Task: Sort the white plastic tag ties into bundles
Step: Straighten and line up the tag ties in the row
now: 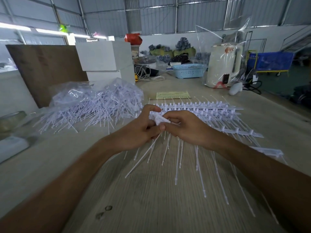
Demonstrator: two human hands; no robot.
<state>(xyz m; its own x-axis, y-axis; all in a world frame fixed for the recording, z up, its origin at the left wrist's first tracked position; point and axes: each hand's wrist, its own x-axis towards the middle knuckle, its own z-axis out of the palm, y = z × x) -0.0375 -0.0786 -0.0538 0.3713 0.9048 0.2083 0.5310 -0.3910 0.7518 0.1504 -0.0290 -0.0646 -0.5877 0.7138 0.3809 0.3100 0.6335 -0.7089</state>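
Grip: the left hand [143, 126] and the right hand [186, 127] meet at the middle of the view, fingers curled, both pinching one small bunch of white plastic tag ties [159, 120] by its head end.
Held bunch: its heads sit between the two thumbs and forefingers; its thin tails fan out below the hands, toward the viewer, over the pale wood-grain table top [151, 199].
Sorted rows: just beyond and to the right of the grip lie flat rows of white tag ties still joined on their strips [210, 108], stacked in overlapping layers, tails pointing toward the viewer and passing under the right forearm.
Loose heap: to the left of the grip, a little apart, a tangled heap of loose white tag ties [94, 106] spills from a crumpled clear plastic bag [72, 93].
Beyond the rows: a yellow-green printed paper card [173, 95] lies flat on the table.
Far right of the grip: a cream-coloured electric kettle wrapped in clear plastic film [223, 64].
Far middle: a light blue perforated plastic basket [188, 70].
Far left: stacked white blocks [104, 56] beside a brown cardboard sheet [45, 68] standing upright.
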